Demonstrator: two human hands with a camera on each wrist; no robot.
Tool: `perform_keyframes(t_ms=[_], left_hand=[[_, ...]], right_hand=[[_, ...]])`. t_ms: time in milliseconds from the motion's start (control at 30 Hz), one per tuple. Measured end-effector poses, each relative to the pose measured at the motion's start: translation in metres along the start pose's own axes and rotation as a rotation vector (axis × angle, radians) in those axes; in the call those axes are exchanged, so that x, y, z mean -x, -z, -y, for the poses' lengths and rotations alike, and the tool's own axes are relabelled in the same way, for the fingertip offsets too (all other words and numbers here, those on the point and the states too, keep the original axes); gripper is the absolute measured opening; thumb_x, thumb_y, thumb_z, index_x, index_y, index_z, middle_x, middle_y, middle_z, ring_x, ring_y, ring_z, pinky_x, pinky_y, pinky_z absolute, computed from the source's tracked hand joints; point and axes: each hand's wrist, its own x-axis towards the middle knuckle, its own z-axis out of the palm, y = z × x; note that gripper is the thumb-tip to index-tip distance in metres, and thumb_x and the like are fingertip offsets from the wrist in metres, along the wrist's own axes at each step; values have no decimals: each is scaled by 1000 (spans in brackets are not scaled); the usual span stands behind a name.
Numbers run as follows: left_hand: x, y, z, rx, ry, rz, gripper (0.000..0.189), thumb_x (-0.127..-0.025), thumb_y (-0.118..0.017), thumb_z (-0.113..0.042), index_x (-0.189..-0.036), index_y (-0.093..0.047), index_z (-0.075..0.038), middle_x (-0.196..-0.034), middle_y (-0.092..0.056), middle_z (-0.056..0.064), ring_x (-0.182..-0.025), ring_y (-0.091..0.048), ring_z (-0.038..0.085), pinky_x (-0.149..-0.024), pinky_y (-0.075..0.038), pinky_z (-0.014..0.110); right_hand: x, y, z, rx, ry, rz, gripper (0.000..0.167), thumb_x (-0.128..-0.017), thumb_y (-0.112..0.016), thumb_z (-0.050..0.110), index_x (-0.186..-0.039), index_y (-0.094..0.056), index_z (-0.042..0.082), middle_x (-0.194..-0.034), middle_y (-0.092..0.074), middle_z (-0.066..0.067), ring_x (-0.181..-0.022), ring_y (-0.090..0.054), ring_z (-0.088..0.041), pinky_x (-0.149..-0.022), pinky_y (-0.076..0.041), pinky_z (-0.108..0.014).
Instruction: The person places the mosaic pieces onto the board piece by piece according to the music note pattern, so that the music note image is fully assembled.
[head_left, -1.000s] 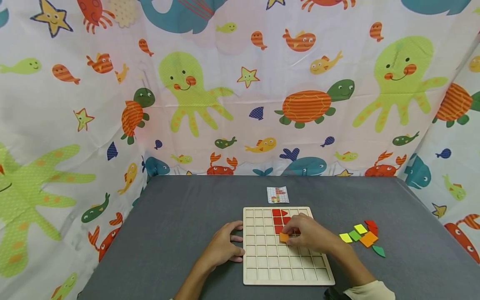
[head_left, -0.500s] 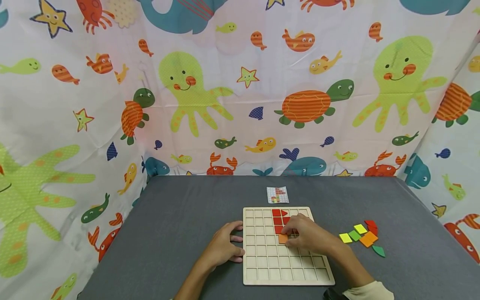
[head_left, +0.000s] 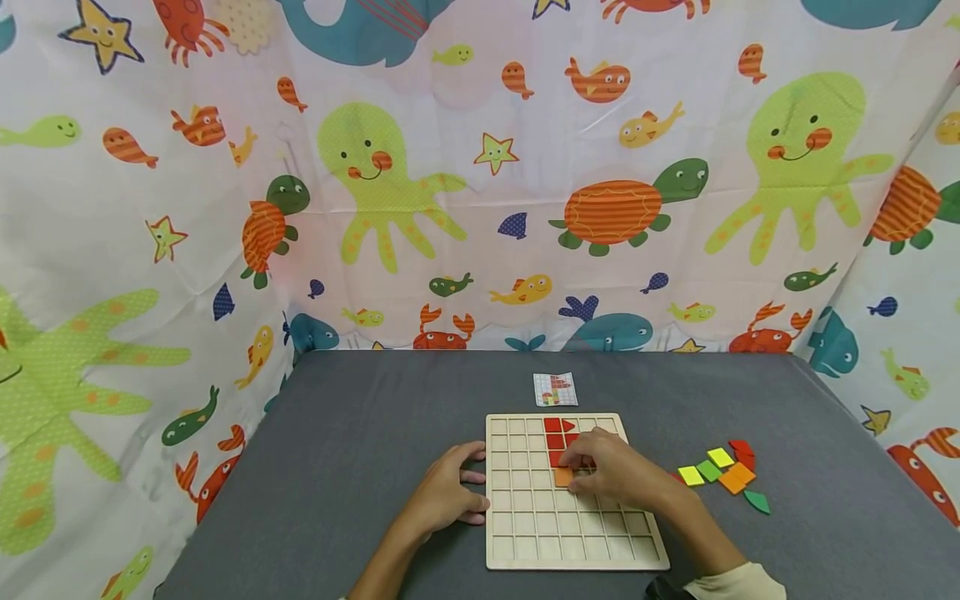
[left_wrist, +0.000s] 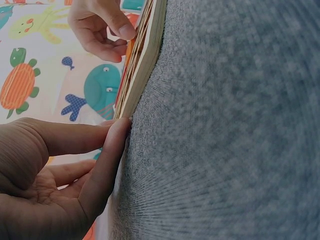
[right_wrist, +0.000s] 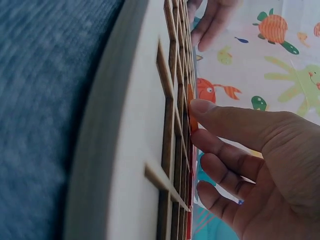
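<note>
A pale wooden grid board (head_left: 577, 567) lies on the table. My left hand (head_left: 448, 490) rests against its left edge, with thumb and fingertips touching the rim in the left wrist view. Over the board's upper middle, my right hand (head_left: 618, 471) pinches an orange square tile (head_left: 562, 477) between thumb and index finger. The tile lies at a grid cell just below the red tiles (head_left: 552, 426); whether it is fully seated I cannot tell. In the right wrist view the thumb presses the orange tile's edge (right_wrist: 193, 117). The right hand partly hides the red tiles.
A small printed card (head_left: 556, 389) with a coloured grid pattern lies behind the board. Loose tiles lie right of the board: yellow (head_left: 691, 476), green (head_left: 708, 471), orange (head_left: 738, 477), red (head_left: 742, 451) and a dark green curved one (head_left: 757, 502). A sea-animal curtain (head_left: 480, 250) stands behind.
My right hand has shifted slightly left with the orange tile, which now sits straighter under the red column. The left hand has stayed at the board's edge.
</note>
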Motion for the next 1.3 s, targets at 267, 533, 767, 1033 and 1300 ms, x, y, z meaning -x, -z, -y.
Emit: perform_keyframes(t_ms=[267,533,767,1033,1300], left_hand=[[0,0,1,0,1,-3,86,-75,-78,22,-153,-51,-2,-148,-53,18,-116,-65,31,-61,-68,40],[0,1,1,-5,-1,-7,85,-76,-78,21,-154,-50,-2,-148,-53,18,-114,-66,31,-61,-68,40],[0,1,1,-5,-2,-9,85,-76,-78,21,-153,-51,-2,-148,-53,18,-115,-66,31,-61,-68,40],[0,0,-1,7,5,-6,85,-75,-77,22,-153,-51,-2,-148,-53,18,-115,-66,31,-61,-68,40],[0,0,-2,-1,4,-2,85,-76,-77,22,-153,-51,-1,-147,-53,18,-115,-66,32,-61,-68,40]], right_hand=[[-1,-1,1,-42,-5,7,23,-87,-88,16,-108,-78,13,-100,-68,6,-93,-56,-14,-78,-52,-26],[-4,-1,0,-125,-4,43,24,-88,-87,13,-110,-77,10,-99,-71,4,-88,-61,-10,-76,-57,-25],[-4,1,-6,-133,-22,43,21,-91,-84,15,-111,-77,11,-95,-71,6,-85,-62,-7,-75,-57,-24],[3,8,-17,-153,-21,-10,18,-94,-82,17,-110,-78,12,-95,-71,7,-83,-62,-8,-73,-56,-23],[14,27,-26,-119,-71,-78,23,-93,-81,15,-115,-78,9,-94,-69,6,-86,-59,-9,-71,-54,-23]])
